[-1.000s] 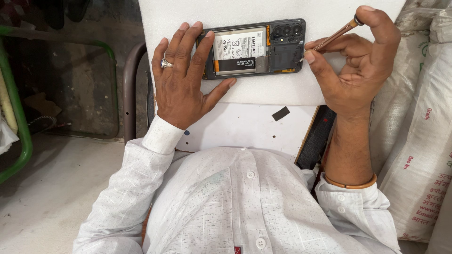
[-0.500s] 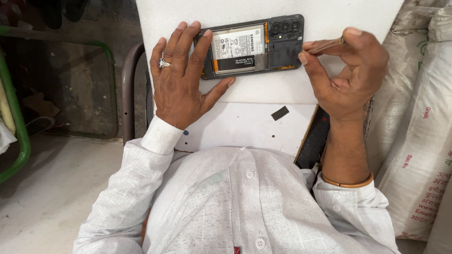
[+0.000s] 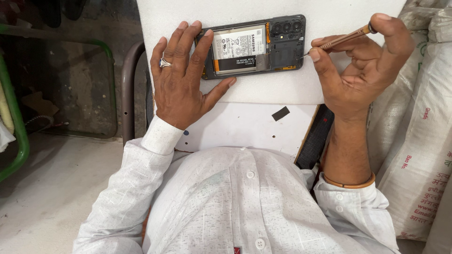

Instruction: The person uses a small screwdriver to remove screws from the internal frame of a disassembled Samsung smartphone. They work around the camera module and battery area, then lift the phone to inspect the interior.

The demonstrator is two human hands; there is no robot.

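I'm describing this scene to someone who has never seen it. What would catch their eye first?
First, the opened phone lying back-off on a white foam sheet at the top centre, its battery exposed. The left hand, with a ring, lies flat on its left end. The right hand pinches a thin copper-coloured screwdriver, its tip at the phone's right edge.

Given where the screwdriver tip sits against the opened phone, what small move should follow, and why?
Probably seat the screwdriver tip into a screw at the phone frame's right edge: the tip hovers just beside it, and the left hand pins the phone flat.
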